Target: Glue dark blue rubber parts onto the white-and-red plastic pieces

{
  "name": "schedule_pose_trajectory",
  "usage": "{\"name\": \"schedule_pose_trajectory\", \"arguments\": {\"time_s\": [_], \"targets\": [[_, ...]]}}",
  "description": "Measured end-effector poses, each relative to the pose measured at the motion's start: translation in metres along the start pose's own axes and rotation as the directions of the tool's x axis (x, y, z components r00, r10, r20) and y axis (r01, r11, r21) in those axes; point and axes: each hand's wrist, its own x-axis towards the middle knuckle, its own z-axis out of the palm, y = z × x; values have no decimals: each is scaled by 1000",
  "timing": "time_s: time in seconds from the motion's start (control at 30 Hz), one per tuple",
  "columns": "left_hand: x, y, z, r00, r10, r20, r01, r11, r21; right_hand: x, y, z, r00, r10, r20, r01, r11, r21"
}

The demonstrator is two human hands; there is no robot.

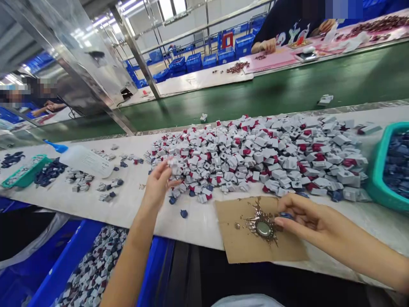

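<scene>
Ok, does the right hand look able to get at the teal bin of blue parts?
Probably yes. The right hand, pinching a small blue part, lies close to the teal bin; only the low edge of the white-and-red parts lies between, and nothing tall blocks the way.

Far beyond the left hand (157, 185) and right hand (306, 217), a green belt (319, 85) runs across the room. Ahead of the left hand, a steel post (136, 51) rises beside a shiny panel (73, 55). Farther off, blue crates (191, 64) sit on the floor by metal railings (179, 34), under bright windows (169, 6).
</scene>
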Motion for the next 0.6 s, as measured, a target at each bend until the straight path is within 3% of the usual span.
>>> {"name": "schedule_pose_trajectory", "arguments": {"time_s": [0.13,0.23,0.37,0.5,0.6], "targets": [[-92,-17,22,980,-194,46,199,938,-285,-6,7,-1,991,-67,118,52,991,120],[-131,-17,43,944,-317,96,323,821,-471,-13,11,2,986,-67,154,43,987,153],[-147,-10,61,916,-371,154,384,698,-604,-17,12,9,986,-135,99,136,991,-4],[-147,-9,69,883,-376,280,469,705,-532,-12,13,17,970,-210,124,241,907,-346],[-149,-10,73,868,-368,334,494,716,-494,-6,10,21,934,-271,231,348,832,-432]]}}
